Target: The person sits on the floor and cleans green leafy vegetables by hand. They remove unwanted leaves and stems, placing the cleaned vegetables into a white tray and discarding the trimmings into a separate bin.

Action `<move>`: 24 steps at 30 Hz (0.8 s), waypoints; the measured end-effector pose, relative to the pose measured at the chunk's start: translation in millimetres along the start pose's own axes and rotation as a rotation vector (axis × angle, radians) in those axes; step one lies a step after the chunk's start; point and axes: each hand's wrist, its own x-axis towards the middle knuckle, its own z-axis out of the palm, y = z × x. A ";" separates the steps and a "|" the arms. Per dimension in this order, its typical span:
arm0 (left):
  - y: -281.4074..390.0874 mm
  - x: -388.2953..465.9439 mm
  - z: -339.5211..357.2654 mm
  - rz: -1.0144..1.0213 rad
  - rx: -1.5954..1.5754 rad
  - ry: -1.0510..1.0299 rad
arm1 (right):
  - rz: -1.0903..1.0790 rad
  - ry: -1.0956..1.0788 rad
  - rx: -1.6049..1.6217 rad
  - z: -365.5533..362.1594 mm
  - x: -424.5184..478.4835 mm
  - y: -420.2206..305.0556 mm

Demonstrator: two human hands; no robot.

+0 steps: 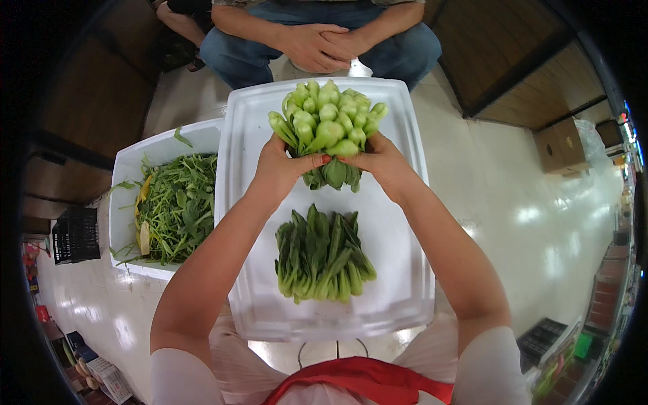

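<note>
Between them, my left hand (pixel 281 164) and my right hand (pixel 380 161) hold a large bunch of bok choy (pixel 329 119) by its sides. The pale green stem ends point up, and the leaves hang down below my thumbs. My thumbs nearly meet at the front of the bunch; most of the other fingers are hidden behind it. The bunch is over the far half of a white foam lid (pixel 253 217). Nearer to me, a second pile of leafy greens (pixel 321 258) lies on the lid, its dark leaves pointing away and its stems towards me.
On the left stands a white foam box (pixel 124 202) with loose greens and trimmings (pixel 182 207). Across the lid sits a person in jeans, with clasped hands (pixel 324 48). A black crate (pixel 77 235) stands at left, a cardboard box (pixel 562 147) at right.
</note>
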 end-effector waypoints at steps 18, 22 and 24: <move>-42.4 -76.6 53.8 0.730 0.855 -0.578 | -0.324 0.227 -0.491 -66.5 -158.2 129.3; -28.2 -85.8 55.0 0.734 1.021 -0.730 | -0.447 0.080 -1.093 -73.8 -175.1 114.9; -21.6 -88.2 57.8 0.740 1.064 -0.730 | -0.516 0.074 -1.358 -82.8 -176.2 110.9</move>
